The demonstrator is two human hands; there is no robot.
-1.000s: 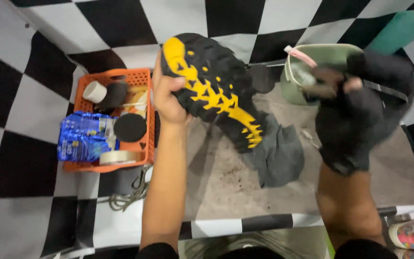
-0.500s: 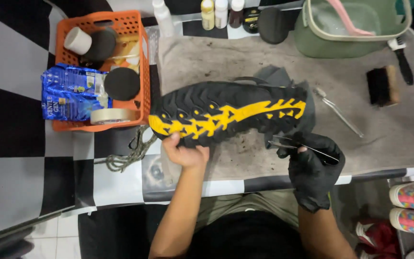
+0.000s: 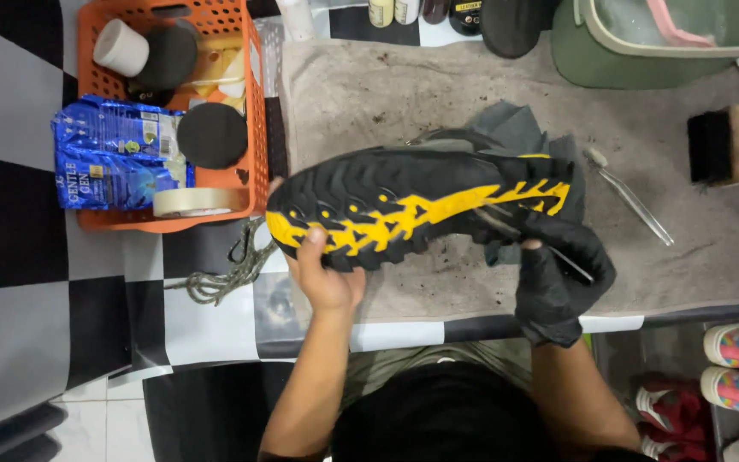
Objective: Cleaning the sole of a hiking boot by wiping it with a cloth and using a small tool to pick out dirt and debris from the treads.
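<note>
Black-soled shoe (image 3: 421,205) in both hands

Blue crinkled foil pouches (image 3: 117,162) with white and yellow print lie flat in the orange basket (image 3: 254,111), left side. Small labelled bottles (image 3: 393,10) stand at the top edge, cream and dark, mostly cropped.

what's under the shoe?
Under the black-and-yellow shoe, held sole-up by the left hand and the gloved right hand, a dark grey cloth shows, lying on a dirty grey towel. The shoe hides whatever lies directly beneath it.
</note>
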